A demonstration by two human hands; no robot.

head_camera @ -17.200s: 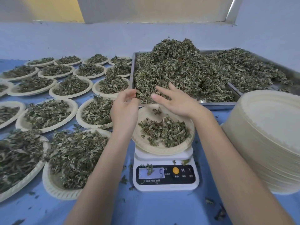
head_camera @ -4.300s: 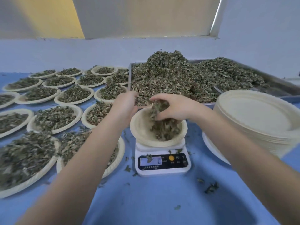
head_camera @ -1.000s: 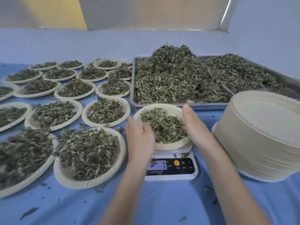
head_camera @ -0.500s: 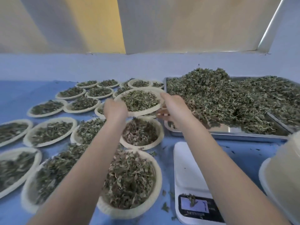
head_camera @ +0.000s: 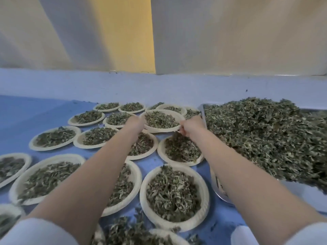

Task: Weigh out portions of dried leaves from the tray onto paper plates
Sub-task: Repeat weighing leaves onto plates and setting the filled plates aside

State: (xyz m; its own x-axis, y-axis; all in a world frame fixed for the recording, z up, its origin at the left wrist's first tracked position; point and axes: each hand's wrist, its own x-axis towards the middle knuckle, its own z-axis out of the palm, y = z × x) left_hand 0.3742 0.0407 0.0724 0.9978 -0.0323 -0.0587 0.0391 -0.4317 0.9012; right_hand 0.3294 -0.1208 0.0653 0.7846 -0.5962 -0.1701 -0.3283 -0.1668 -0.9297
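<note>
Head view: left hand and right hand grip opposite rims of the filled plate, fingers curled round its edge. Plate is held level between them toward the bench's far edge, above other filled plates; the free spot cannot be told

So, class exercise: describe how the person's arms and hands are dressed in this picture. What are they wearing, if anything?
Both forearms are bare from the upper arm down. Short, pale, whitish sleeves show at the bottom corners: the left sleeve and the right sleeve. The left hand and right hand wear no gloves. No watch, bracelet or ring can be seen on what shows of the wrists and hands, though the picture is slightly blurred.
</note>
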